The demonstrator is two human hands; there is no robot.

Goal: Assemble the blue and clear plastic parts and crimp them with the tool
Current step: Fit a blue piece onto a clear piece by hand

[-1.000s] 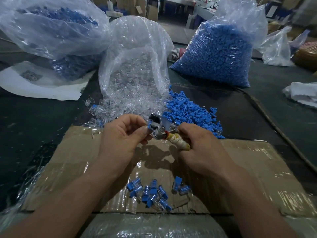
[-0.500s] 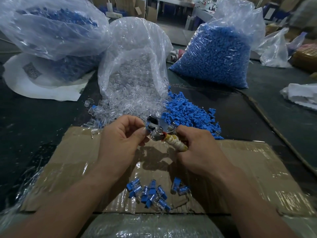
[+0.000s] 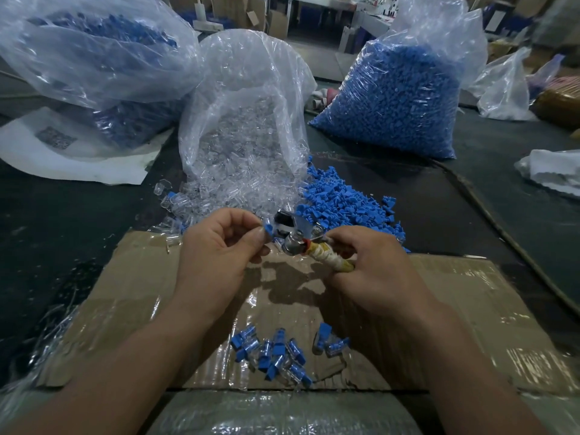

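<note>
At the centre of the frame the left hand pinches a small blue part between thumb and fingertips, held right at the metal head of the tool. Whether a clear piece sits on it cannot be told. The right hand is curled round the tool's handle, which is wound in yellowish tape.

Below the hands, a cluster of assembled pieces lies on a taped cardboard sheet on the dark desk. Above them, loose blue parts lie heaped beside an open bag of clear parts. A full bag of blue parts stands at the upper right. At the left, a white sheet carries a printed patch too blurred to read.
</note>
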